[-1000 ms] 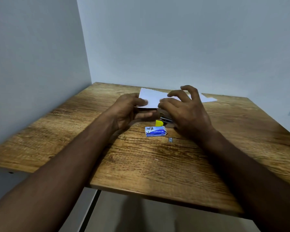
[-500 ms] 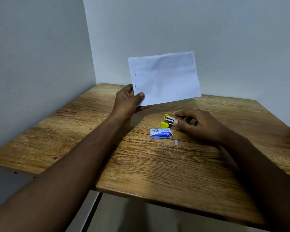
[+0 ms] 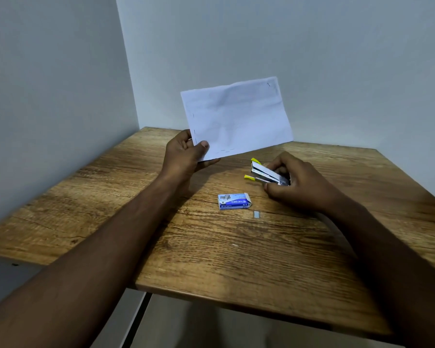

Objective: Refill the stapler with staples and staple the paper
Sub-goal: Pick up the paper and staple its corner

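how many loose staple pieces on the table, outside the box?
2. A short strip just right of the staple box; a thin single piece nearer the front edge. More may hide under the right hand.

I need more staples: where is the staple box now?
Head view: the box lies on the table, centre, just nearer than the stapler in the right hand.

The left forearm (image 3: 116,234) and right forearm (image 3: 377,247) are bare along all that shows over the table (image 3: 236,272). The left hand (image 3: 186,156) and right hand (image 3: 294,187) are bare too; the left thumb (image 3: 203,146) has a short nail.
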